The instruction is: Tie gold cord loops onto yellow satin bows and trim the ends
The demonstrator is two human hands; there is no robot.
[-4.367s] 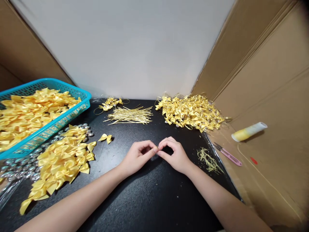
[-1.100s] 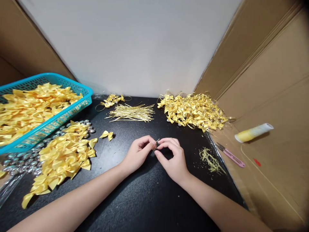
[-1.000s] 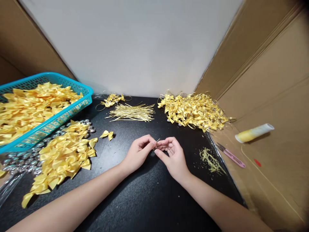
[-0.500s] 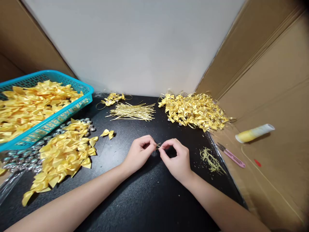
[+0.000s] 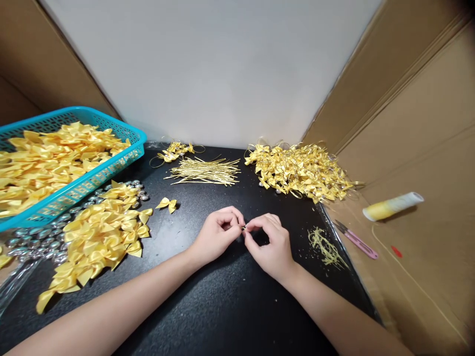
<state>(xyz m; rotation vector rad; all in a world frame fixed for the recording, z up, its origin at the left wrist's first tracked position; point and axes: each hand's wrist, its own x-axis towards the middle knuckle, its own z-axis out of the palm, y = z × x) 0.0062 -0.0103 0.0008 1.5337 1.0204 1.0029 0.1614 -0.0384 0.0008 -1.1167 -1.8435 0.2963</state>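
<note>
Cardboard walls are being used to enclose a black table (image 5: 222, 306). Above its middle, a tiny gold piece (image 5: 244, 228), too small to make out, is being pinched between the fingertips of the left hand (image 5: 217, 235) and the right hand (image 5: 270, 244), both sets of fingers being curled nearly closed around it. Loose yellow bows (image 5: 100, 232) are being kept at the left beside a blue basket (image 5: 79, 190), gold wires (image 5: 204, 171) behind, and finished bows (image 5: 300, 170) at the back right. Pink scissors (image 5: 356, 240) are lying to the right.
</note>
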